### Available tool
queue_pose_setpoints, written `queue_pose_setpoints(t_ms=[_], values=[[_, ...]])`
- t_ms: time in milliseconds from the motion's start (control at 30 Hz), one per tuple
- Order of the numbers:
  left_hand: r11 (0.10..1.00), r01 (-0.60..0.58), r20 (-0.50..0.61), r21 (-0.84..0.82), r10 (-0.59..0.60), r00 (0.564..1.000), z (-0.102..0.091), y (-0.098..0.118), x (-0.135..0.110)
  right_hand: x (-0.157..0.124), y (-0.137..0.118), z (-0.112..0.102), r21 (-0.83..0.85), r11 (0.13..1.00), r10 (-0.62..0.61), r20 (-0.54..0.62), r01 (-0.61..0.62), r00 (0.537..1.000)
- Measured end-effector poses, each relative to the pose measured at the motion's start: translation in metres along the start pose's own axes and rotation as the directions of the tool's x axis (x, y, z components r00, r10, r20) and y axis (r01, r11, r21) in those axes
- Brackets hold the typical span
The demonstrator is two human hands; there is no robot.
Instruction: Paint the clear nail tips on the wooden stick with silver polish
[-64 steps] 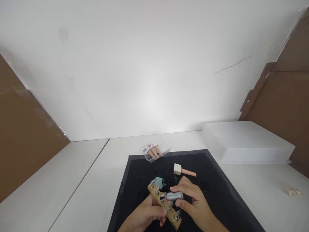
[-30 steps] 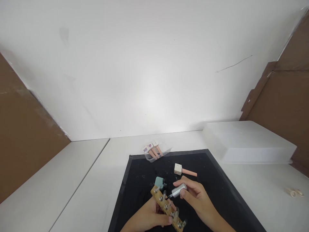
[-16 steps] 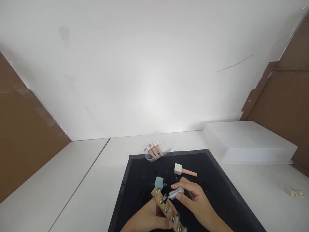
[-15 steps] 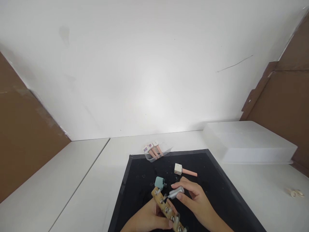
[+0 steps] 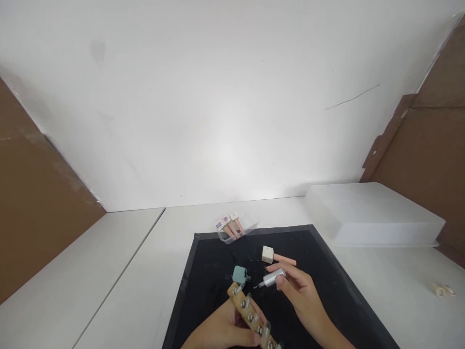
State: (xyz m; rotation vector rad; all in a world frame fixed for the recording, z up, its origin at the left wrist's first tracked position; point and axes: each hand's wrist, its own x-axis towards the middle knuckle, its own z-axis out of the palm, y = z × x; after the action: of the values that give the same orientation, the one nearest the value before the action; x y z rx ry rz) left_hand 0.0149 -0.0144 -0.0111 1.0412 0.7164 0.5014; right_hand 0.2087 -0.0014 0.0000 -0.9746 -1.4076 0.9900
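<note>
My left hand (image 5: pixel 221 329) grips a wooden strip (image 5: pixel 250 317) studded with several clear nail tips on metal pegs, held slanted over the black mat (image 5: pixel 203 271). Between thumb and fingers of my right hand (image 5: pixel 301 295) is a silver brush cap (image 5: pixel 273 278), its dark brush tip pointing left, lifted a little off the strip. A teal nail polish bottle (image 5: pixel 239 274) sits open on the mat just behind the strip. Beyond my right hand lies a pink-handled bottle with a cream cube (image 5: pixel 276 256).
A clear tray of pink-handled bottles (image 5: pixel 230 225) sits at the mat's far edge. A white lidded box (image 5: pixel 370 213) stands at the right on the white table (image 5: pixel 138 271). Small rings (image 5: pixel 442 290) lie far right. Brown cardboard walls flank both sides.
My right hand has drawn the silver brush up and to the right, away from the nail tips it was touching. The wooden strip has dropped slightly lower in my left hand.
</note>
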Motion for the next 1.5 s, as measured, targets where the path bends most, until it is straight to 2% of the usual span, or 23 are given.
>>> queue_pose_setpoints(t_ms=[233,467,633,800,1067,1300,1500], values=[[0.999,0.03,-0.01,0.012,-0.03,0.999,0.005,0.005,0.0,-0.001,-0.007,0.004,-0.02,0.998,-0.055,0.057,0.056,0.997],[0.998,0.058,0.001,0.04,-0.058,0.998,0.002,-0.002,0.001,0.0,-0.006,0.006,-0.03,0.998,-0.047,0.084,0.049,0.995],[0.995,0.056,0.003,0.085,-0.056,0.998,0.003,0.001,0.0,-0.001,-0.007,0.007,-0.074,0.995,-0.051,0.117,0.06,0.992],[0.99,0.075,-0.006,0.118,-0.075,0.997,0.004,0.003,-0.001,0.001,-0.008,0.007,-0.128,0.99,-0.054,0.084,0.065,0.995],[0.988,0.08,-0.003,0.131,-0.08,0.997,0.001,-0.001,-0.002,0.004,-0.006,0.005,-0.171,0.985,-0.002,0.026,0.006,1.0],[0.998,0.062,0.059,0.005,-0.062,0.996,0.0,0.006,-0.006,0.004,0.0,0.003,-0.075,0.994,0.076,-0.076,-0.081,0.994],[0.994,0.079,0.031,-0.07,-0.077,0.997,-0.004,0.009,-0.008,0.002,-0.011,0.003,0.049,0.995,0.089,0.015,-0.089,0.996]])
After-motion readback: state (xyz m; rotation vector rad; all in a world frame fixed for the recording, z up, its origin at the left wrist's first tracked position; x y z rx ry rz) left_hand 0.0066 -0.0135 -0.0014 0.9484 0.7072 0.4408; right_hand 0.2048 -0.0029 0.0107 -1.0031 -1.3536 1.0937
